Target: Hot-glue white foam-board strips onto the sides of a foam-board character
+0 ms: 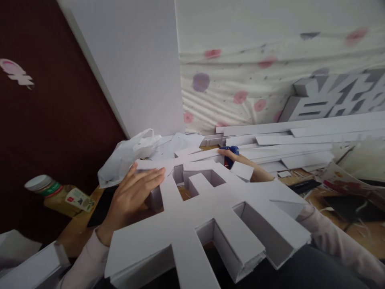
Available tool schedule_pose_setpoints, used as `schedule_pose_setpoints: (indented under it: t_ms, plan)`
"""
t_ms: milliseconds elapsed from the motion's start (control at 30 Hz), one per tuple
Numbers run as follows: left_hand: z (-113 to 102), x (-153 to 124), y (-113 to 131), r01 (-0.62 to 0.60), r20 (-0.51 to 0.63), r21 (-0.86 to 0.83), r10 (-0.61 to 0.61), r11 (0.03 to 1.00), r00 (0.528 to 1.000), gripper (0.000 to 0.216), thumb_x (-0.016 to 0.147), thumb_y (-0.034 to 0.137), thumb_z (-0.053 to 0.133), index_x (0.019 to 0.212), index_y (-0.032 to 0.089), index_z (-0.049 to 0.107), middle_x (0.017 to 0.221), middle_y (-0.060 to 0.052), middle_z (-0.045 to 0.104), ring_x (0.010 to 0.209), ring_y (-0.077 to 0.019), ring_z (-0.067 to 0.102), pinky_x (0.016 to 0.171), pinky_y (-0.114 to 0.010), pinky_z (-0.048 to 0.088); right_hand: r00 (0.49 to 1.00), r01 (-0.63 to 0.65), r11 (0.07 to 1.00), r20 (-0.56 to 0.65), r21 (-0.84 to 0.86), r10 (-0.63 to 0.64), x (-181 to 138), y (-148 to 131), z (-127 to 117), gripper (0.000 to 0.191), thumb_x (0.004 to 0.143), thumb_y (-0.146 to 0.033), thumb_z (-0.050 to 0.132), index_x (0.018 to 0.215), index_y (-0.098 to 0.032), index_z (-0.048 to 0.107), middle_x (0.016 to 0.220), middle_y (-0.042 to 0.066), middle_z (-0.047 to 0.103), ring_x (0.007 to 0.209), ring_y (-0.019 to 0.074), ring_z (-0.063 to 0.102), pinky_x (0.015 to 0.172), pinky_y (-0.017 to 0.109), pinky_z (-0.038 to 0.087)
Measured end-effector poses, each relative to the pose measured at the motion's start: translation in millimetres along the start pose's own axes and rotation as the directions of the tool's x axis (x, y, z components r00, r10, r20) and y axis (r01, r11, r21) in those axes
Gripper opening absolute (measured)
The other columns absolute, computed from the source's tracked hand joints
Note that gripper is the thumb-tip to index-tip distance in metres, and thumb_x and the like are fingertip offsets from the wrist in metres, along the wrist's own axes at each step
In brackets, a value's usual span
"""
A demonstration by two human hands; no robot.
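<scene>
A large white foam-board character (207, 200), built hollow with deep side walls, lies in front of me and reaches toward my lap. My left hand (132, 192) rests on its far left part, fingers stretched out across the top and touching its edge. A white strip (186, 157) runs along the character's far edge. My right hand (231, 155) reaches behind the far right side, one fingertip against the strip's end; its other fingers are mostly hidden. A blue tool (234, 150) with a reddish part shows right behind that hand, its kind unclear.
White board strips (288, 140) are stacked along the wall. Another white character (327, 100) leans at the back right. A plastic bag (126, 156) and a drink bottle (60, 194) stand left. Scraps and a dark flat object (351, 206) lie right. White pieces (33, 265) sit lower left.
</scene>
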State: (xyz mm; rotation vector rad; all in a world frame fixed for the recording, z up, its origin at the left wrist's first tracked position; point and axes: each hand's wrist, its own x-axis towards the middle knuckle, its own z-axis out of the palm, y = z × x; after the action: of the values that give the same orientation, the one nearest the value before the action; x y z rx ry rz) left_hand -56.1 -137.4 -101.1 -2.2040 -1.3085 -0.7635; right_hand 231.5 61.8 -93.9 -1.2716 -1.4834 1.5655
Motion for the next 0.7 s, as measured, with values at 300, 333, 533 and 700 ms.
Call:
schedule_pose_setpoints:
  t_ms: [300,333,533,700]
  plan:
    - [45.7,-21.9,-29.9,-0.087,-0.082,0.178,0.103,0.98,0.991,0.047,0.103,0.026,0.038,0.149,0.017,0.035,0.135,-0.018,0.066,0.134,-0.0232,0.057,0.118,-0.051,0.037,0.99,0.116,0.993,-0.081,0.024,-0.114,14.5,-1.5,11.7,0.029,0.075,-0.041,0.078,0.092,-0.019,0.069,0.071,0.0,0.068,0.059,0.0141,0.062,0.048,0.023,0.049]
    - [49.7,-24.5,-31.6,-0.096,-0.082,0.197,0.114,0.976,0.99,0.048,0.102,0.023,0.038,0.15,0.017,0.034,0.134,-0.017,0.066,0.133,-0.0225,0.058,0.117,-0.049,0.038,0.99,0.117,0.993,-0.083,0.013,-0.115,17.2,1.3,12.1,0.031,0.074,-0.042,0.079,0.091,-0.018,0.07,0.073,0.001,0.069,0.061,0.0143,0.064,0.048,0.022,0.049]
    - [59.2,-44.4,-27.0,-0.124,-0.026,0.302,0.138,0.945,0.99,0.05,0.103,0.035,0.041,0.147,0.013,0.043,0.13,-0.017,0.068,0.123,-0.0255,0.066,0.121,-0.047,0.032,0.986,0.113,0.994,-0.119,-0.006,-0.113,13.5,18.2,-6.6,0.032,0.066,-0.034,0.087,0.087,-0.017,0.07,0.07,0.002,0.07,0.065,0.0169,0.07,0.037,0.016,0.036]
    - [68.4,-63.6,-15.9,-0.068,0.016,0.389,0.067,0.919,0.998,0.05,0.1,0.017,0.042,0.149,0.021,0.042,0.13,-0.01,0.069,0.118,-0.0225,0.068,0.111,-0.041,0.04,0.983,0.128,0.988,-0.142,0.086,-0.115,-21.2,26.5,-36.6,0.029,0.067,-0.026,0.083,0.091,-0.02,0.069,0.08,0.003,0.074,0.068,0.0173,0.072,0.035,0.014,0.033]
